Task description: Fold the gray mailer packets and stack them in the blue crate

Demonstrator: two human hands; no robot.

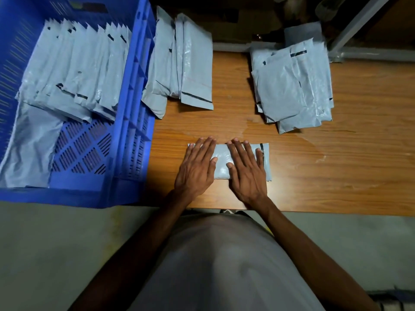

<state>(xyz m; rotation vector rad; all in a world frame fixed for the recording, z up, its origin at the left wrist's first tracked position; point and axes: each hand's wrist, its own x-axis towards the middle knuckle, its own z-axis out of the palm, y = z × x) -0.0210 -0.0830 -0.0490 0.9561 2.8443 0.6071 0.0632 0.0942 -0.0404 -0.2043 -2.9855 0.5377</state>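
Pressing flat fingers, one packet (242,161) is folded beside the crate (132,108); many are stacked inside, two piles (294,86) left.

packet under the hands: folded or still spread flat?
Folded: the packet is much shorter than the piled ones, left hand and right hand pressing it flat.

One blue crate (132,90); two hands; one packet (221,163) under them; two loose packet piles.
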